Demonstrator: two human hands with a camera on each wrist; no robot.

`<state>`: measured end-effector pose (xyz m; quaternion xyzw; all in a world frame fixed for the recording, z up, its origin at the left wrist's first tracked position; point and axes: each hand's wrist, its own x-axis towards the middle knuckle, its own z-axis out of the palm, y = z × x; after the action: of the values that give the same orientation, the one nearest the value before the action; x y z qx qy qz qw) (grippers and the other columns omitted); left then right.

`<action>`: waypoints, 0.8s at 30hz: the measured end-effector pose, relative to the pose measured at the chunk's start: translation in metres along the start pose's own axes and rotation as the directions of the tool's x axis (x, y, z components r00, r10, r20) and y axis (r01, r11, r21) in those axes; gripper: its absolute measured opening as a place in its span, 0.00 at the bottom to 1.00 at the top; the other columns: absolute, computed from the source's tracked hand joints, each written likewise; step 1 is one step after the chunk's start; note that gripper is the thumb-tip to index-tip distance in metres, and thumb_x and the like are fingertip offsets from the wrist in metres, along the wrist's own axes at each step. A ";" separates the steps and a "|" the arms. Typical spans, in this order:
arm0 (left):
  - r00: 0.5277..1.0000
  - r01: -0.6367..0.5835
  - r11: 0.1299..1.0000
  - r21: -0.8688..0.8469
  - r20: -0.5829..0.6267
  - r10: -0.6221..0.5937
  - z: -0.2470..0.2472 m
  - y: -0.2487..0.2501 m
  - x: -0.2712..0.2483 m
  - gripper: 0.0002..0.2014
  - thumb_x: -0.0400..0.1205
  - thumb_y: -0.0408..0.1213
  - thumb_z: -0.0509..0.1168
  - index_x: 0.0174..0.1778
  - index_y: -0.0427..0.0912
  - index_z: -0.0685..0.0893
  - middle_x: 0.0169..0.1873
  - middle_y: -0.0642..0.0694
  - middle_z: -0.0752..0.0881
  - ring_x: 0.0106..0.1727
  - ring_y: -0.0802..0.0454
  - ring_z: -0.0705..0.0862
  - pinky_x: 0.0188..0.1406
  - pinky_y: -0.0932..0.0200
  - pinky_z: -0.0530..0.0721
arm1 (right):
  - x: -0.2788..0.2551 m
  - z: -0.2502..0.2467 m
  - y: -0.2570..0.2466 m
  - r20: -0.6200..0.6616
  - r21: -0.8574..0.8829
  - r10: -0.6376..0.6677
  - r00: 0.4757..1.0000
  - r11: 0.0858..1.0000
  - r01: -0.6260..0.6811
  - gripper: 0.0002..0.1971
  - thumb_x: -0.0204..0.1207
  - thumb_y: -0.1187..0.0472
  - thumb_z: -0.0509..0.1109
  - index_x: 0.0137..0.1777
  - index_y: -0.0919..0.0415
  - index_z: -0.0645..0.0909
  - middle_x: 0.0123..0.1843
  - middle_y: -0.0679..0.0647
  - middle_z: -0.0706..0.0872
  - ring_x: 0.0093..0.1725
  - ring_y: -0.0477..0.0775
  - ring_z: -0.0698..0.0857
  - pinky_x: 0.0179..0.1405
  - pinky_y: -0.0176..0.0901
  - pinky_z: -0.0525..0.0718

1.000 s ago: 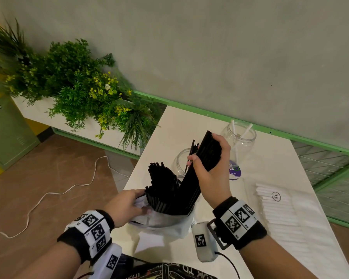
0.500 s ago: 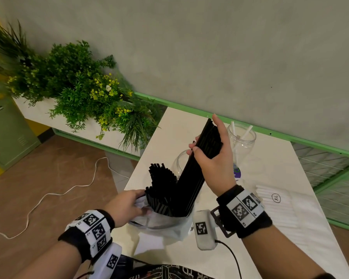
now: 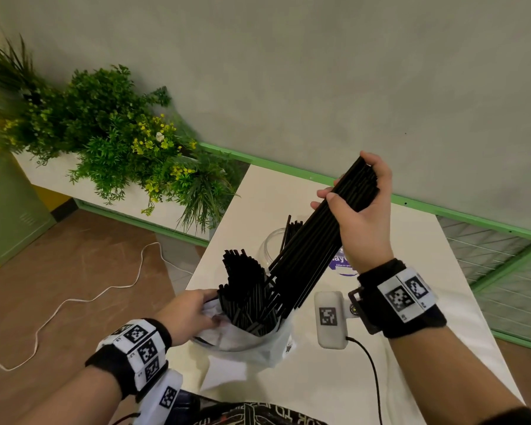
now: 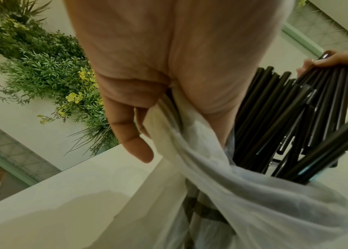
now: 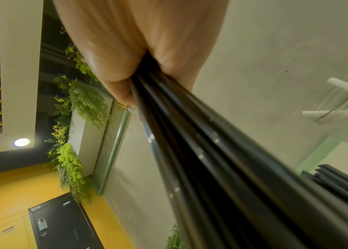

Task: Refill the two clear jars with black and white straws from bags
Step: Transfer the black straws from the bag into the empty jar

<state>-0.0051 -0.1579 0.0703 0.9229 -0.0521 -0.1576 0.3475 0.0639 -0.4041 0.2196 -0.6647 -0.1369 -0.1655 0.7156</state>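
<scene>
My right hand [image 3: 357, 204] grips a thick bundle of black straws [image 3: 313, 237] near its upper end; the bundle slants up to the right, its lower ends still in the bag. My left hand [image 3: 193, 314] holds the rim of the clear plastic bag [image 3: 258, 348] on the white table [image 3: 288, 185]; more black straws [image 3: 246, 289] stand in it. In the left wrist view my fingers [image 4: 130, 134] pinch the bag [image 4: 243, 202]. A clear jar [image 3: 273, 250] with a few black straws stands behind the bag. The second jar [image 5: 347, 104], holding white straws, is mostly hidden behind my right hand.
A planter of green plants with yellow flowers [image 3: 120, 142] runs along the left of the table. A green rail [image 3: 442, 210] edges the table at the grey wall. A white cable [image 3: 89, 299] lies on the brown floor. A green wire grid [image 3: 503, 271] is at the right.
My right hand has lifted the black straw bundle up and to the right, most of the way out of the bag. My left hand stays on the bag rim.
</scene>
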 end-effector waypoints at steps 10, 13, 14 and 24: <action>1.000 0.008 1.000 0.003 0.003 -0.008 0.000 0.000 0.000 0.17 0.76 0.44 0.73 0.61 0.55 0.83 0.44 0.64 0.86 0.45 0.68 0.83 0.40 0.75 0.75 | 0.018 -0.024 -0.004 -0.077 -0.061 -0.050 0.996 0.997 0.045 0.31 0.76 0.81 0.62 0.68 0.47 0.67 0.51 0.62 0.74 0.46 0.57 0.86 0.50 0.63 0.88; 1.000 0.010 1.000 -0.003 0.005 -0.010 0.000 -0.001 0.001 0.16 0.76 0.44 0.73 0.60 0.57 0.83 0.46 0.64 0.87 0.45 0.70 0.83 0.41 0.75 0.76 | 0.026 -0.032 -0.011 -0.103 -0.081 -0.116 0.988 0.991 0.108 0.30 0.75 0.80 0.62 0.68 0.48 0.66 0.54 0.63 0.73 0.47 0.58 0.86 0.50 0.61 0.89; 1.000 0.009 1.000 -0.004 0.005 -0.009 0.000 -0.001 0.001 0.15 0.76 0.43 0.73 0.57 0.59 0.82 0.44 0.65 0.86 0.43 0.73 0.82 0.40 0.75 0.76 | 0.029 -0.034 -0.013 -0.133 -0.076 -0.144 0.980 0.988 0.135 0.30 0.75 0.80 0.61 0.69 0.49 0.65 0.56 0.64 0.73 0.47 0.58 0.86 0.50 0.61 0.88; 1.000 0.019 1.000 0.004 0.003 -0.019 0.001 -0.001 0.001 0.13 0.75 0.44 0.73 0.54 0.58 0.83 0.48 0.58 0.89 0.49 0.60 0.85 0.48 0.64 0.80 | 0.023 -0.003 0.014 -0.288 -0.105 -0.269 0.919 0.963 0.249 0.29 0.76 0.78 0.61 0.69 0.49 0.63 0.50 0.60 0.75 0.45 0.59 0.85 0.51 0.54 0.88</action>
<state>-0.0043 -0.1578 0.0684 0.9237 -0.0441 -0.1623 0.3442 0.0910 -0.4073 0.2165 -0.6313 -0.1079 -0.3621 0.6773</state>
